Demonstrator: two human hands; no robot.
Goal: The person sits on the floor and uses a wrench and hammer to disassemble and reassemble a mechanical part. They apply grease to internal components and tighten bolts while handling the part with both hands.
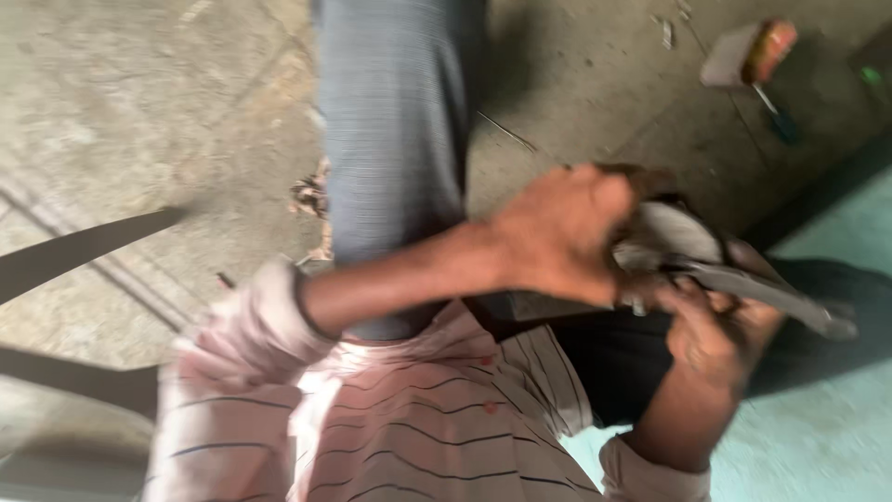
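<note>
Saw left hand (557, 232) clamped over the metal tool (743, 284), right hand (715, 335) gripping beneath it; next move likely needs steadier hold.

Grey metal piece (674, 237), rounded and dull, heavily motion-blurred, held out over the concrete floor in front of the person's lap. A long dark metal tool (776, 296) crosses just below it, slanting down to the right, its tip jutting free. Whether the two touch cannot be told.
</note>
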